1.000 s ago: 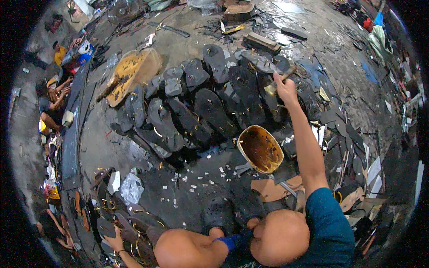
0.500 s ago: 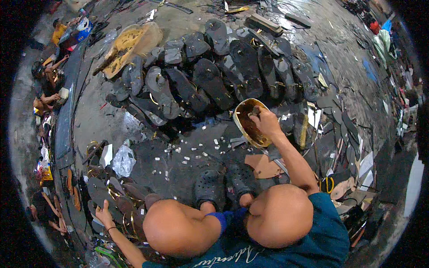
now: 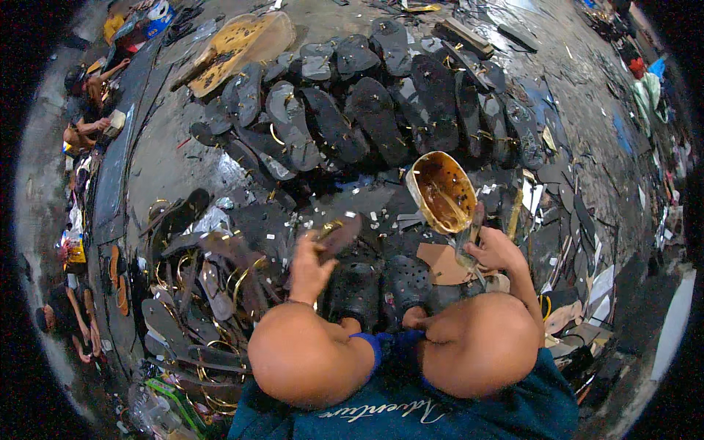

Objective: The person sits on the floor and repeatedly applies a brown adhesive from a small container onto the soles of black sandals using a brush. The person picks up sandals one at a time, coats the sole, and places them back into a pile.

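Observation:
My left hand [image 3: 311, 268], slightly blurred, is closed on a dark sandal [image 3: 342, 235] with a gold strap, held in front of my left shoe. My right hand [image 3: 496, 251] is closed beside the near edge of an oval tub [image 3: 418, 192]. A slim object shows at its fingers, but I cannot make out its kind. Brown sticky-looking stuff coats the inside of the tub. Past the tub, several dark sandals [image 3: 378, 121] lie in rows on the floor. A heap of sandals with gold straps [image 3: 213, 293] lies to my left.
Sole offcuts and scraps [image 3: 576, 213] litter the floor at right, with a tan sheet piece [image 3: 444, 264] near my right shoe. A glue-stained yellowish board [image 3: 249, 44] lies at far left. Another person [image 3: 92, 110] sits at the left edge, beside a dark board [image 3: 117, 172].
My left hand has come from the heap toward the middle with a sandal in it. My right hand has come out of the tub toward me. The view has shifted a little.

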`<state>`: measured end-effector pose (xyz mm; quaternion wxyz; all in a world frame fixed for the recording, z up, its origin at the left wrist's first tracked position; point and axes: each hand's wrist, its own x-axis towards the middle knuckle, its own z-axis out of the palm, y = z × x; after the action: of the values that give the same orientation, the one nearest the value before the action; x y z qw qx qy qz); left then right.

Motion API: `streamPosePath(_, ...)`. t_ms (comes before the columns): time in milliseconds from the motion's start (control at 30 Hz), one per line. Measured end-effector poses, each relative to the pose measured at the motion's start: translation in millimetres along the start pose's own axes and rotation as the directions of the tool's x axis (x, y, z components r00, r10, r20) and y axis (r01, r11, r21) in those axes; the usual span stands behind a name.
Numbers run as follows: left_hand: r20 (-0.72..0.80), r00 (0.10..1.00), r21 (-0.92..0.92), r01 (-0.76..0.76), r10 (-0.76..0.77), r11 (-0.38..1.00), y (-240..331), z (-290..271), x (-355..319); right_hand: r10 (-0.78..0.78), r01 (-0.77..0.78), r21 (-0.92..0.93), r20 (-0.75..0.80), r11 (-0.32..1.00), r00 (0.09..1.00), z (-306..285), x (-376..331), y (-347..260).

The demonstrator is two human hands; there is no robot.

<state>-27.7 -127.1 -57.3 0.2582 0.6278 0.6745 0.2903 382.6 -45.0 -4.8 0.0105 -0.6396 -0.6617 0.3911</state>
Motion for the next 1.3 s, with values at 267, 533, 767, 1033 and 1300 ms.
streamPosePath(267,0.399,0.895,0.083,-0.251,0.199,0.964,-8.8,64.6,37.7,0.019,0.164,0.827,-0.207,0.537,0.978,13.8,9.2,-75.9)
streamPosePath(533,0.384,0.922,-0.228,0.039,0.053,0.973,2.6,77.5,101.9,-0.067,0.381,0.836,-0.388,0.395,0.919,34.7,66.3,-151.6)
streamPosePath(767,0.318,0.926,-0.945,0.327,-0.202,0.011,50.4,18.3,116.6,-0.482,0.654,0.384,-0.455,0.652,0.749,37.7,91.0,-189.6)
streamPosePath(1033,0.317,0.915,-0.911,0.367,-0.249,0.187,49.9,26.5,89.3,-0.620,0.821,0.262,-0.551,0.507,0.558,39.1,78.2,-196.2)
streamPosePath(1300,0.157,0.961,-0.890,0.238,-0.230,0.388,66.0,19.4,91.0,-0.463,0.779,0.312,-0.663,0.544,0.588,33.3,61.0,-203.6)
